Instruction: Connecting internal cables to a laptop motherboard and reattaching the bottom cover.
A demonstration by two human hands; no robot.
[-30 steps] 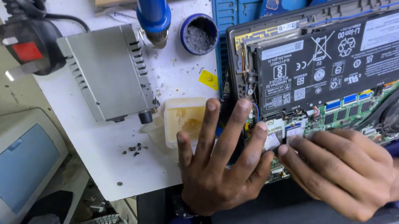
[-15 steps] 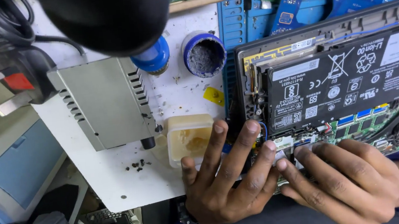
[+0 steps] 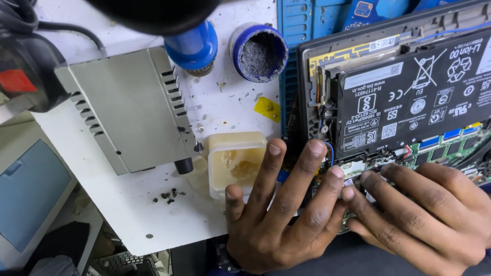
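– What sits at the far left?

– A pale machine with a blue panel (image 3: pixel 12 195), below the edge of the white table (image 3: pixel 139 230). Above it, a black plug with a red patch (image 3: pixel 11 78) lies on the table's corner, its cable running up and out of view.

– And next to that?

– A grey metal box with vent slots (image 3: pixel 131 111), lying flat. A few small dark screws (image 3: pixel 169 196) are scattered just below it. To its right stand a blue tool handle (image 3: pixel 193 46) and a blue round tin of grey wire wool (image 3: pixel 258 53), side by side. A yellow scrap (image 3: pixel 268 108) lies below the tin, and a cream plastic tub (image 3: pixel 237 162) stands near the box's lower corner.

– Where are the hands?

– The left hand (image 3: pixel 279 220) lies flat, fingers spread and released, gripping nothing; its fingertips rest on the lower left corner of the opened laptop (image 3: pixel 394 35), and one finger touches the tub's edge. The right hand (image 3: pixel 426 213) is just beside it, fingers also extended flat, pressing down on the green circuit board (image 3: pixel 444 149) along the laptop's near edge. The two hands' fingertips meet.

– And the laptop itself?

– It lies bottom-up on a blue mat (image 3: pixel 304 2), cover off, its black battery (image 3: pixel 431 89) above the hands.
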